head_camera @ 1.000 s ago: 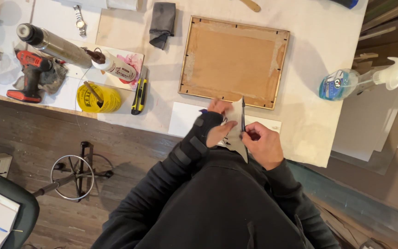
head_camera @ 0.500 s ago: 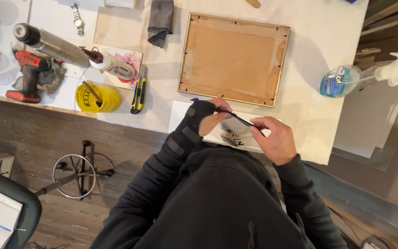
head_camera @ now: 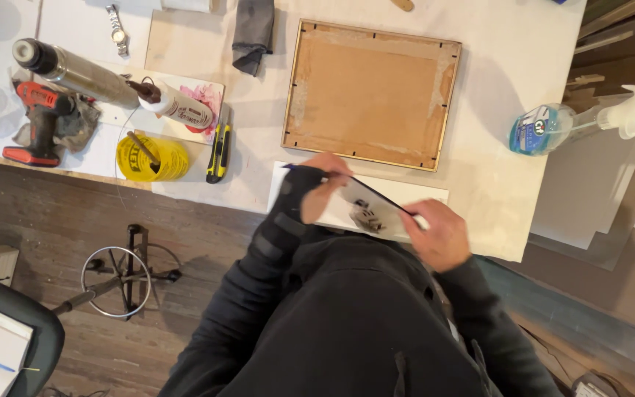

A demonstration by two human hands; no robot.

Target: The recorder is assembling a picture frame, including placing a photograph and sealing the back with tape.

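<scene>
While both hands stay at the near table edge, we record 1 change since half a second ago: the thin sheet (head_camera: 365, 212), a print with a dark edge, has tipped further toward flat and lies lower over the white paper (head_camera: 420, 197) beneath it. A second ago it stood nearly upright between the hands.

The left hand (head_camera: 323, 185) has its fingers closed on the sheet's far left edge, thumb underneath. The right hand (head_camera: 442, 234) clamps the near right corner; its fingertips are hidden, so we cannot tell how they sit.

Beyond the left fingers, just apart from them, lies the wooden frame (head_camera: 370, 94), back side up. Well to the left of those fingers we note the yellow-black utility knife (head_camera: 218, 153), the yellow tape roll (head_camera: 151, 157) and the glue bottle (head_camera: 178, 106). Well right of the right fingers stands the blue spray bottle (head_camera: 545, 129).

We judge the sheet is being levelled in hand, not yet released.
</scene>
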